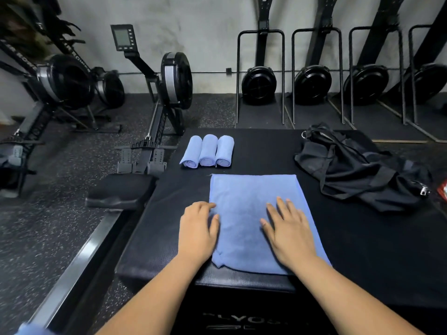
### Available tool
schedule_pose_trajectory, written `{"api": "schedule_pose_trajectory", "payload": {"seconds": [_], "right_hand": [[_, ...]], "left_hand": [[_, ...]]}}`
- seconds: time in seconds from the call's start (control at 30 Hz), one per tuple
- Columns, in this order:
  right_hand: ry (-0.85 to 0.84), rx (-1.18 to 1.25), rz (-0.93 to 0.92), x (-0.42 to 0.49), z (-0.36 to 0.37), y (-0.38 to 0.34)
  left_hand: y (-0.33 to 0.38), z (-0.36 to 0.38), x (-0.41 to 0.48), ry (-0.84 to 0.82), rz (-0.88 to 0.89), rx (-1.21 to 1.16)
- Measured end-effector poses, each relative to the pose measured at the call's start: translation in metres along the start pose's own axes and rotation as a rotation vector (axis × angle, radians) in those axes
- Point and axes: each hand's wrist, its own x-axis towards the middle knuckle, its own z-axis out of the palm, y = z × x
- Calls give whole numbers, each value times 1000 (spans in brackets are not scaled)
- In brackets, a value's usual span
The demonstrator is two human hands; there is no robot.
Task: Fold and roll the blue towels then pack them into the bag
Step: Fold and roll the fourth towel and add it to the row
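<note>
A blue towel (246,197) lies folded flat on the black padded box top (266,151). My left hand (197,228) rests at the towel's left edge, thumb on the cloth, fingers bent over the edge. My right hand (289,229) presses flat on the towel's right half, fingers spread. Three rolled blue towels (208,151) lie side by side at the back left of the box top. A crumpled black bag (358,172) with straps and a zipper lies at the right, empty-looking and collapsed.
A rowing machine (157,97) with its seat (121,189) and rail stands just left of the box. More rowers stand upright along the back wall (312,83). A bit of blue cloth (31,331) shows at the bottom left corner.
</note>
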Motion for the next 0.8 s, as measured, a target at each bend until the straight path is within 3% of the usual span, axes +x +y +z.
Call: {"api": "schedule_pose_trajectory", "payload": {"seconds": [0.13,0.3,0.47,0.7,0.8], "right_hand": [[-75,16,-101,-32,11,-17],[-54,18,-67,-42,14,-21],[-22,24,-47,-48,13,-25],[7,40,-31,-52,10,-25],[9,43,-32,-53,9,-26]], "left_hand": [[-4,-27,-32,23,-115,-14],[5,-35,-69,-71,-72,48],[26,-26,-83,-108,-146,190],[28,-42,-83,78,-94,-60],[16,-55,-84,42,-47,-94]]}}
